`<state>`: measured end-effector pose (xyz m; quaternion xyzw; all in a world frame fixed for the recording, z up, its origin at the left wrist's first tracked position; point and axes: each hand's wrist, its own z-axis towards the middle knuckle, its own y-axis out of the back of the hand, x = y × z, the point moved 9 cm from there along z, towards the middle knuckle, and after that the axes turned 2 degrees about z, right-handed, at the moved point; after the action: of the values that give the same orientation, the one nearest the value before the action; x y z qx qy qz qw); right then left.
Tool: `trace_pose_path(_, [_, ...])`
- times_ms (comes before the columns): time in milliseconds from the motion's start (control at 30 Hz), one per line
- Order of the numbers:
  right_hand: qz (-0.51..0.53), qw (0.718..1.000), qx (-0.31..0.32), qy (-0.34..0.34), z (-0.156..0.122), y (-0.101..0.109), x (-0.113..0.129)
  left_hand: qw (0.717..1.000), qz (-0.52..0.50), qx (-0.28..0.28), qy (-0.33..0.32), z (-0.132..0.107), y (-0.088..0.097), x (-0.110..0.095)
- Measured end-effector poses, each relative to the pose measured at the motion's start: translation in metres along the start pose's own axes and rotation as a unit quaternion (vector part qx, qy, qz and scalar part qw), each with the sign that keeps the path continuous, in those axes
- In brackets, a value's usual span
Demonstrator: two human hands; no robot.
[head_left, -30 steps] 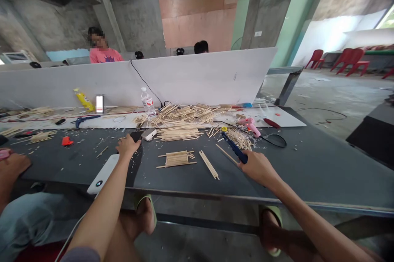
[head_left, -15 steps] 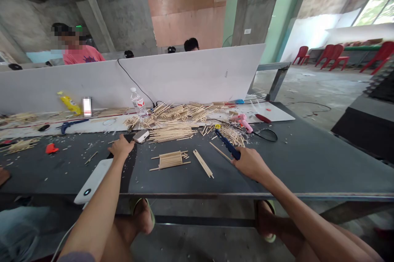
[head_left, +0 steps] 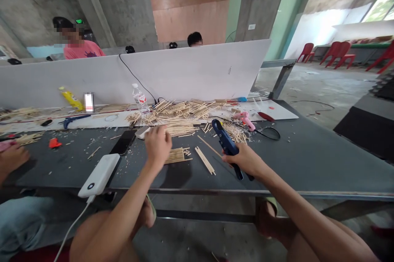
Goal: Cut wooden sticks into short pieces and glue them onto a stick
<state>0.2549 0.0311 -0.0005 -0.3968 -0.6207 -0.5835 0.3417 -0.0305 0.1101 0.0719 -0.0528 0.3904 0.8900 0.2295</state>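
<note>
My right hand (head_left: 244, 159) is closed around a dark blue plier-like hand tool (head_left: 226, 141) with a hooked head, held above the table. A thin wooden stick (head_left: 209, 146) runs from beside its fingers to the upper left; whether they grip it I cannot tell. Blurred, my left hand (head_left: 158, 147) hovers over a small panel of wooden sticks (head_left: 176, 155), partly covering it. Its fingers look bent, but their tips are hidden. Between the hands lies a narrow bundle of sticks (head_left: 205, 160).
Long sticks (head_left: 181, 130) and built stick pieces (head_left: 197, 108) pile up behind. A pink glue gun (head_left: 245, 120) lies right of short offcuts (head_left: 238, 133). Left are a black phone (head_left: 124, 142) and white power bank (head_left: 99, 175). Another person's hand (head_left: 15, 157) is at far left.
My left hand has moved right from the phone to above the stick panel. The blue tool has lifted and turned more upright in my right hand, and the single stick has shifted left.
</note>
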Motion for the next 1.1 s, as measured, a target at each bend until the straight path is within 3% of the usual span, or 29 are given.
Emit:
trace_pose_path(67, [0.027,0.999,0.021,0.007,0.0,-0.008,0.004,0.994,-0.047,0.046,-0.082,-0.02,-0.01,-0.043])
trace_pose_path(167, [0.042,0.999,0.026,0.012,0.001,-0.015,0.01,0.979,-0.136,0.103,-0.109,-0.039,-0.025,-0.07])
trace_pose_path(300, [0.078,0.996,0.04,0.017,0.003,-0.024,0.02,0.959,-0.257,0.109,-0.051,-0.036,-0.037,-0.067])
trace_pose_path(433, [0.165,0.985,0.047,0.016,0.005,-0.031,0.024,0.952,-0.294,0.087,-0.012,-0.025,-0.04,-0.061])
trace_pose_path(533, [0.212,0.975,0.068,0.022,0.004,-0.038,0.029,0.955,-0.266,0.121,-0.042,-0.019,-0.038,-0.064])
trace_pose_path(633, [0.232,0.969,0.088,0.02,0.002,-0.043,0.033,0.971,-0.134,0.119,-0.158,-0.015,-0.023,-0.075])
trace_pose_path(733, [0.25,0.963,0.098,0.001,0.006,-0.046,0.031,0.955,-0.037,0.108,-0.274,-0.017,-0.011,-0.079])
trace_pose_path(800, [0.227,0.972,0.065,-0.014,0.013,-0.042,0.024,0.946,-0.032,0.131,-0.297,-0.018,-0.01,-0.071])
trace_pose_path(900, [0.049,0.997,-0.047,-0.028,0.025,-0.026,0.012,0.971,-0.085,0.118,-0.192,-0.01,-0.005,-0.041])
trace_pose_path(967, [-0.115,0.988,-0.098,-0.023,0.031,-0.023,0.013,0.976,-0.181,0.091,-0.079,-0.007,0.001,-0.019])
trace_pose_path(1100, [-0.295,0.953,-0.065,-0.017,0.037,-0.054,0.016,0.927,-0.362,0.078,0.055,-0.014,0.002,-0.003])
